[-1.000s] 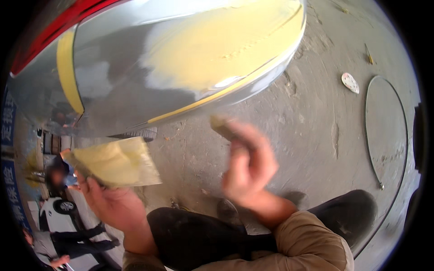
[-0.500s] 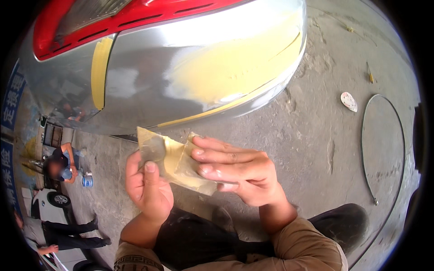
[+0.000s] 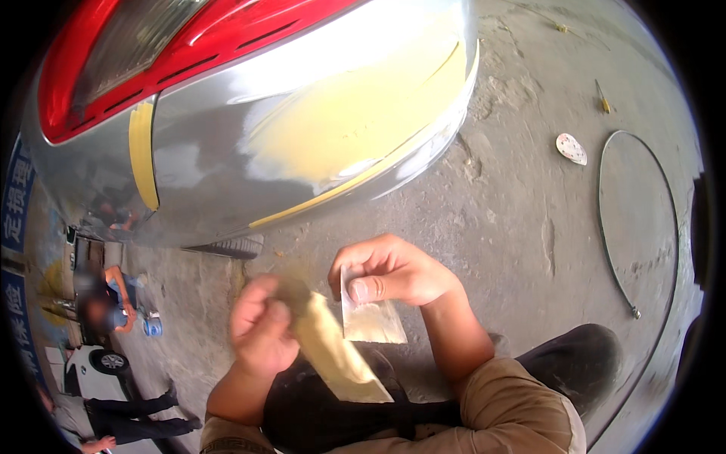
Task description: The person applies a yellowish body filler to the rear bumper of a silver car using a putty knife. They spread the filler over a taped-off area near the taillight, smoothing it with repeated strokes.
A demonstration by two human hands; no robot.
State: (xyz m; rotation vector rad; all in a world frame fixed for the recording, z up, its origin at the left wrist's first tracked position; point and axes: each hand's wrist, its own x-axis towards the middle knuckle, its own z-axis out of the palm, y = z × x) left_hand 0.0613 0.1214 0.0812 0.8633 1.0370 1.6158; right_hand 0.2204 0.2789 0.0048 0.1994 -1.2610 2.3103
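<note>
Crouched just below the silver car panel with its yellow filler patch, the right hand pinches a small sandpaper piece while the left hand, blurred, grips the longer yellowish strip, both apparently torn apart for handy sizes.

Two yellowish sandpaper pieces, perhaps torn

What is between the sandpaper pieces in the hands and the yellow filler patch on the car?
Nothing visible. The left hand holds one sandpaper strip, the right hand a smaller piece. Only bare concrete floor lies between them and the filler patch above.
</note>
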